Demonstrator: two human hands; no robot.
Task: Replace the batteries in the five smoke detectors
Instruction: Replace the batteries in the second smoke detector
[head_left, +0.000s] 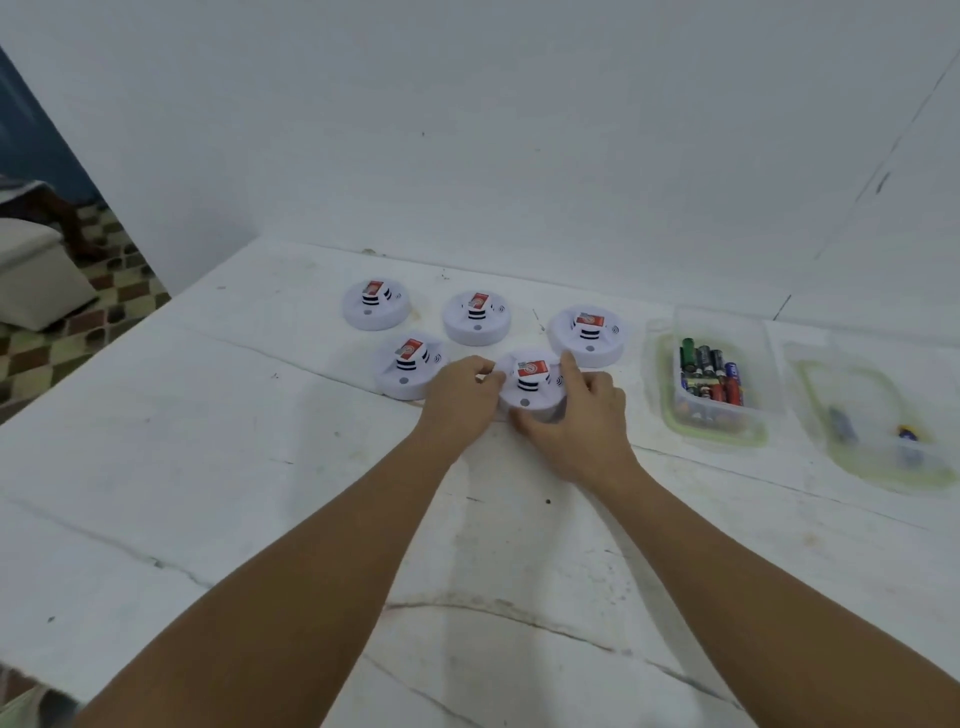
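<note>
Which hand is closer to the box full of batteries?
The right hand. It grips the near smoke detector on the side toward the battery box. The left hand holds the detector's far side, farther from the box.

A scuffed white table (260, 441) is occupied by five smoke detectors (375, 305), with a clear battery tub (719, 364) set right of them and another clear tub (878, 415) farther right.

no text can be read anywhere. each of the five smoke detectors (530, 387) carries a red and white label (532, 369) on top, but its print is too blurred to make out. the wrappers on the batteries (710, 375) are likewise illegible.
</note>
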